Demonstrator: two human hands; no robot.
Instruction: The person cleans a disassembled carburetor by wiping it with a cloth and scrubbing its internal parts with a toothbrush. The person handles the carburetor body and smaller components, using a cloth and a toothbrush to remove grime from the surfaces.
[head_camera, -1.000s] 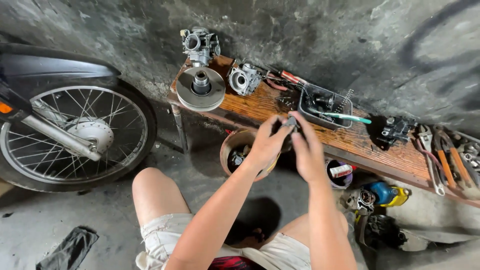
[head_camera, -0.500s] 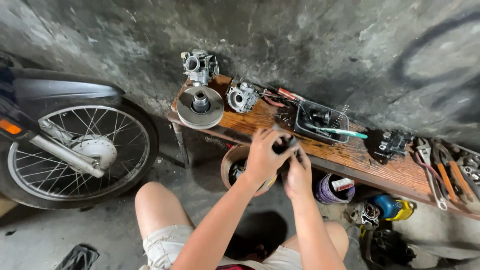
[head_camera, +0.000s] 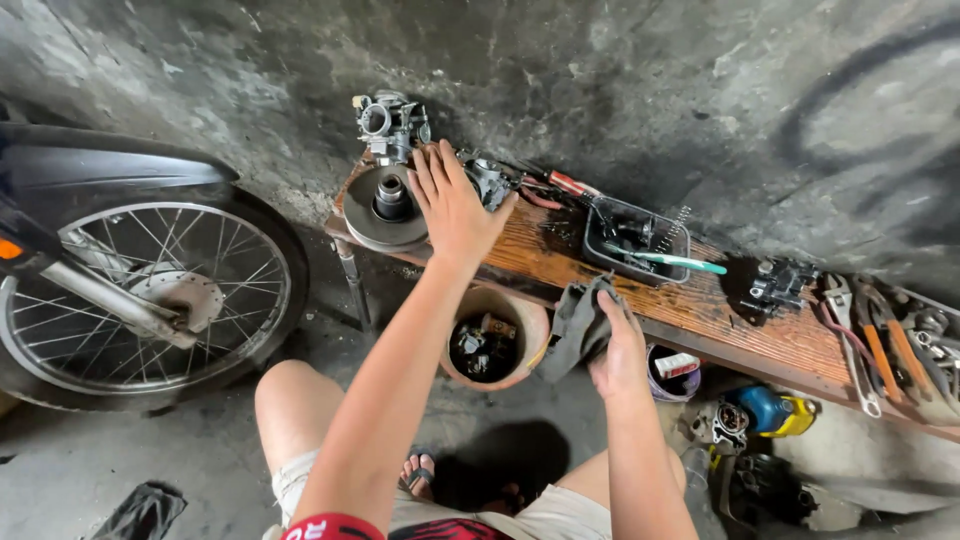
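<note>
Two hands, left hand (head_camera: 452, 205) over one pulley disc (head_camera: 375, 215), right hand (head_camera: 620, 350) gripping one rag (head_camera: 575, 325)

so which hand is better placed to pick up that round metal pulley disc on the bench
Left. The left hand is open and spread right beside the round grey metal pulley disc, while the right hand is lower, off the bench edge, gripping a dark grey rag.

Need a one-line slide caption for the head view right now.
Left hand reaches over a round metal pulley on a wooden bench; right hand holds a grey rag.
</note>
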